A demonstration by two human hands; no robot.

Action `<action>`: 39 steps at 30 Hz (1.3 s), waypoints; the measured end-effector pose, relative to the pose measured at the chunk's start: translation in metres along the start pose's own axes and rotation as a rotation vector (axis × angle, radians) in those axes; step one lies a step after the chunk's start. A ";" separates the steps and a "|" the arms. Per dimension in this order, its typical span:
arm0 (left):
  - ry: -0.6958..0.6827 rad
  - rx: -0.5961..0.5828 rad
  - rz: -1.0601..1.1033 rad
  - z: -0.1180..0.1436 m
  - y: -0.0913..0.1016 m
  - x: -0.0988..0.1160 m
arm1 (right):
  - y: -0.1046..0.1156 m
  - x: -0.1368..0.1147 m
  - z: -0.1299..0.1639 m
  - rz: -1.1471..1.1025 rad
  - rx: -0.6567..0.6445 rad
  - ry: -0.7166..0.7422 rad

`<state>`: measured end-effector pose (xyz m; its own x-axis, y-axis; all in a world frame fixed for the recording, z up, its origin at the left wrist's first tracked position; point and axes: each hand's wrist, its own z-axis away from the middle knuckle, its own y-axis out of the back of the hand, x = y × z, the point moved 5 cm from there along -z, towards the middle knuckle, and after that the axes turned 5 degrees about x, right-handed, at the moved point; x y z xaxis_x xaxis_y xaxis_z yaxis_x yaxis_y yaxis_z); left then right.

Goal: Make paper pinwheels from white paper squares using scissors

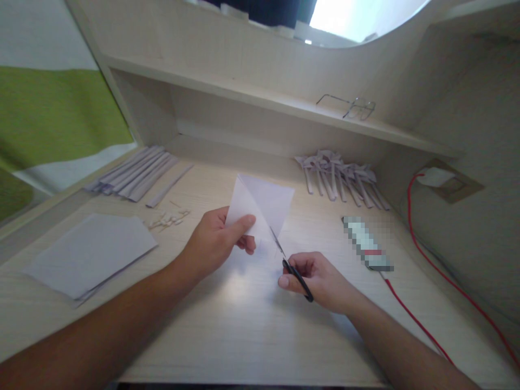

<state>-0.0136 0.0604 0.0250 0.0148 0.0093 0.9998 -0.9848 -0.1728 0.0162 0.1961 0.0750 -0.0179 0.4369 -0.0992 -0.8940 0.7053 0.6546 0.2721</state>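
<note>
A square of white paper (274, 203) with a diagonal crease is pinched between the thumb and fingers of my left hand (217, 235), raised above the desk. My right hand (314, 281) grips black-handled scissors (298, 279). The scissor blades meet the paper's lower corner, lying along the diagonal line. Part of the handle loops is hidden by my right fingers. Left of my left hand lie small pale sticks or scraps (170, 218) on the desk.
Stacked white sheets (93, 254) lie at left, with rolled or folded paper strips (138, 173) behind. Paper pinwheel-like pieces (337, 170) sit at back right. A phone (368, 244) with a red cable (418, 317) lies at right. Glasses (357, 108) rest on the shelf (252, 97).
</note>
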 end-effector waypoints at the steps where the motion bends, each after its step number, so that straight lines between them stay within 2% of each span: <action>1: 0.004 0.003 0.003 0.000 0.000 0.000 | 0.000 0.000 0.000 0.002 0.001 0.001; 28: 0.014 0.005 -0.007 -0.003 0.000 -0.005 | 0.004 -0.001 -0.001 0.052 0.080 0.028; 39: 0.014 -0.069 -0.035 -0.002 -0.006 -0.013 | 0.003 0.001 -0.002 0.023 0.065 -0.001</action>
<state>-0.0079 0.0629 0.0119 0.0478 0.0284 0.9985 -0.9933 -0.1043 0.0505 0.1973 0.0783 -0.0192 0.4545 -0.0855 -0.8866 0.7298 0.6064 0.3156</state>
